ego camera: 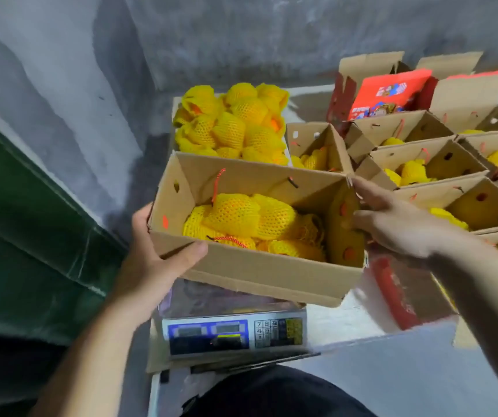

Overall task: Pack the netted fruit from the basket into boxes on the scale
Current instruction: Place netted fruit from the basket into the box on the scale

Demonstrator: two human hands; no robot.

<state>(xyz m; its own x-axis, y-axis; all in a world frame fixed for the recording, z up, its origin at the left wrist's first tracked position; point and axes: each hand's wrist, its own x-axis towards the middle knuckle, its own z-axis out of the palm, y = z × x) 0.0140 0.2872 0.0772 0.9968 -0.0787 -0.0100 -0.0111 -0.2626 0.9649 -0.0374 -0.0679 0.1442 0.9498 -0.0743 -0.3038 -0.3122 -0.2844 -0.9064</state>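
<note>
Scale (235,335) sits nearest, and just above it both hands hold an open cardboard box (259,266): left hand (154,260) grips its near-left corner, right hand (392,221) lies with loosely spread fingers against its right end. Netted fruit (241,218) partly fills it; its long axis runs left-right, slightly tilted. Farther right, filled boxes (422,167) wait, and the far basket (229,124) remains heaped, so packing looks well underway.

At centre frame, the left hand (151,260) is gripping an open brown cardboard box (250,272) of yellow foam-netted fruit (241,218) above the grey digital scale (235,334), the right hand (392,218) touching its right end.
</note>
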